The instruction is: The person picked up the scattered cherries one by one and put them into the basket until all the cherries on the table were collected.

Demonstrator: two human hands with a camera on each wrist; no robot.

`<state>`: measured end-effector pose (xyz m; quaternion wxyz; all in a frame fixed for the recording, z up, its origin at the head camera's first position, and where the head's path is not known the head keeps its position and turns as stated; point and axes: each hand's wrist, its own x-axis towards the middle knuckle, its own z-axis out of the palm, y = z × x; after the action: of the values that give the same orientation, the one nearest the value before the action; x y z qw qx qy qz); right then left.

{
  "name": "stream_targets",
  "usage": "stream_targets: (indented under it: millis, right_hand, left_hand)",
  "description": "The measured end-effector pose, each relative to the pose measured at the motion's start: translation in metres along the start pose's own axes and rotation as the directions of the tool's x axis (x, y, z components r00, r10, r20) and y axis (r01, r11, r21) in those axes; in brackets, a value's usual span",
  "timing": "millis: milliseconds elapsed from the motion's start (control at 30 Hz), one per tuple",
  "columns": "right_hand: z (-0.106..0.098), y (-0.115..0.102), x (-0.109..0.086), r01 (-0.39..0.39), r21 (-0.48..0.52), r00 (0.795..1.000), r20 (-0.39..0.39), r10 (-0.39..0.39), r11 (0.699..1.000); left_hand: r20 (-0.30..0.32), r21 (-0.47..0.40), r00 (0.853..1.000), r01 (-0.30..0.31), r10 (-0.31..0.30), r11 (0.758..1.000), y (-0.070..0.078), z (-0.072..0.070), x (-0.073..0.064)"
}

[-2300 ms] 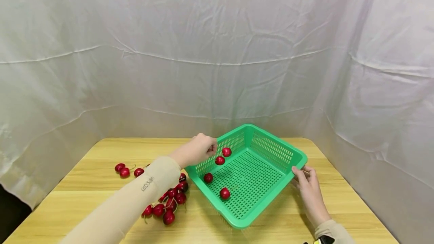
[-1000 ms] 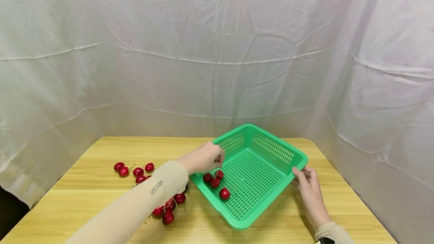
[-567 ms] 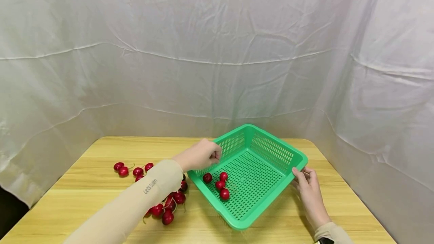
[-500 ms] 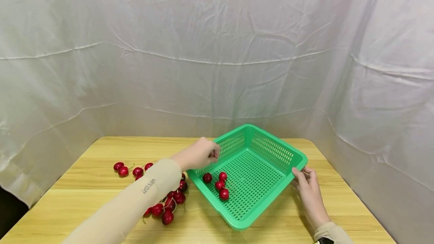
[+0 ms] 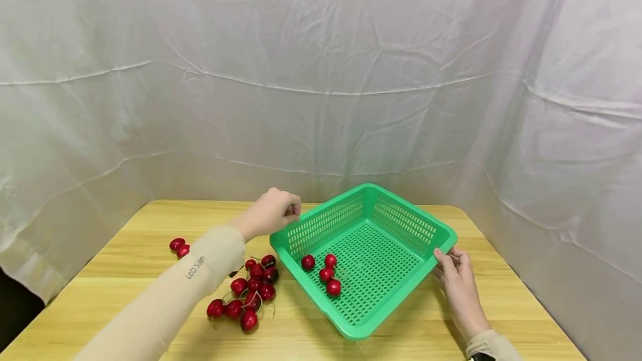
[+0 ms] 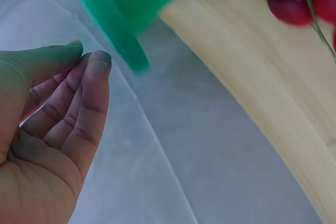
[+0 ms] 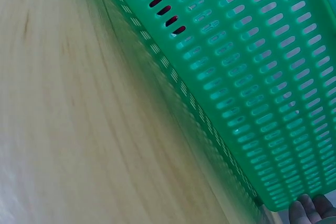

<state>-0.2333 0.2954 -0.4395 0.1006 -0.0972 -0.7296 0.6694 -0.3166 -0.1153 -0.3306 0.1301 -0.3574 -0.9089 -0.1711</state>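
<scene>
My left hand point(image 5: 273, 210) hovers beyond the far-left rim of a green plastic basket point(image 5: 357, 332), its fingers loosely bent. In the left wrist view the thumb and fingertips of that hand point(image 6: 58, 108) come close together with nothing between them, beside the basket's edge point(image 6: 126, 45). My right hand point(image 5: 458, 291) grips the basket's right corner, thumb on the rim and fingers beneath. The right wrist view catches its fingertips point(image 7: 307, 211) at the slotted wall point(image 7: 252, 93). Several red cherries point(image 5: 333, 287) lie on the basket's floor, toward its left side.
A heap of stemmed cherries point(image 5: 253, 286), some darker, sits on the wooden table point(image 5: 411, 333) left of the basket. Farther left lie a couple more cherries point(image 5: 177, 244), partly behind the left sleeve point(image 5: 200, 272). A pale curtain point(image 5: 321, 99) surrounds the table's back and sides.
Cherries have dropped from my left hand into the basket and rolled together. That hand has since drawn back left, out over the rim. The right hand keeps its hold.
</scene>
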Motion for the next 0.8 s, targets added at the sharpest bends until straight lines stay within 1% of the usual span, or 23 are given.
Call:
stream_targets:
  millis: [167, 367, 500, 667, 800]
  right_hand:
    - [0.000, 0.000, -0.001, 0.010, -0.001, 1.000, 0.002, -0.010, 1.000]
    - [-0.001, -0.001, -0.001, 0.018, -0.007, 1.000, 0.003, -0.018, 1.000]
    - [-0.002, 0.001, -0.002, 0.016, -0.011, 1.000, 0.013, -0.016, 1.000]
    - [-0.002, 0.002, -0.002, 0.011, -0.016, 1.000, 0.022, -0.011, 1.000]
    - [-0.002, 0.000, -0.001, 0.012, -0.018, 1.000, 0.019, -0.011, 1.000]
  left_hand:
    - [-0.026, 0.009, 0.998, 0.058, -0.057, 0.998, -0.021, -0.007, -0.011]
    - [-0.021, -0.004, 0.988, 0.151, -0.151, 0.989, -0.048, -0.013, -0.025]
    - [-0.011, -0.003, 0.976, 0.218, -0.218, 0.976, -0.066, -0.017, -0.036]
    - [0.004, 0.020, 0.955, 0.298, -0.298, 0.955, -0.089, -0.025, -0.053]
    - [0.033, 0.039, 0.930, 0.364, -0.365, 0.931, -0.106, -0.032, -0.068]
